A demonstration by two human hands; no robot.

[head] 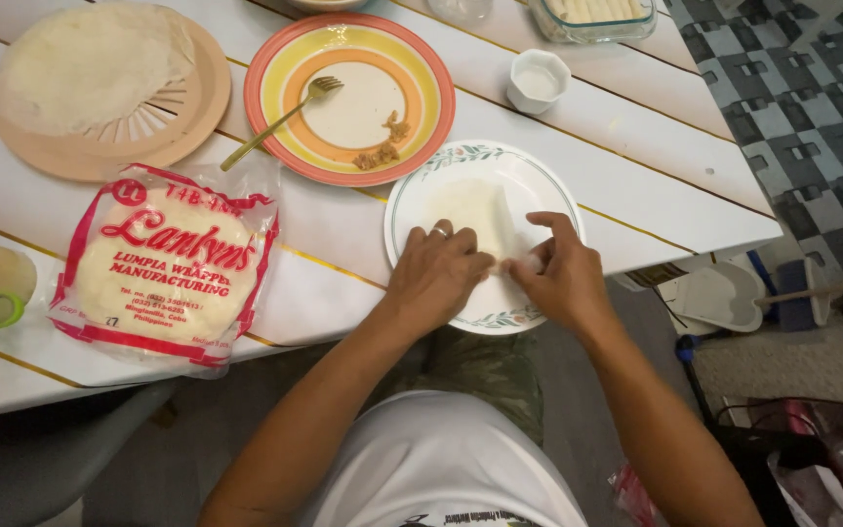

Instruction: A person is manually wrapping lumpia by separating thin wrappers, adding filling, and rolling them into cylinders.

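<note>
Your left hand and right hand pinch thin lumpia wrapper, fingers closed on its near edge, over floral-rimmed white plate at table edge. Step looks like folding/rolling. Next move calls for tight, even tuck; wrapper tears easily.

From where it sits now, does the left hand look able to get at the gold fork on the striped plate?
Probably yes. The left hand rests on the wrapper on the white plate, and the gold fork lies on the striped plate just beyond, handle overhanging the bare table. Nothing stands between them.
</note>
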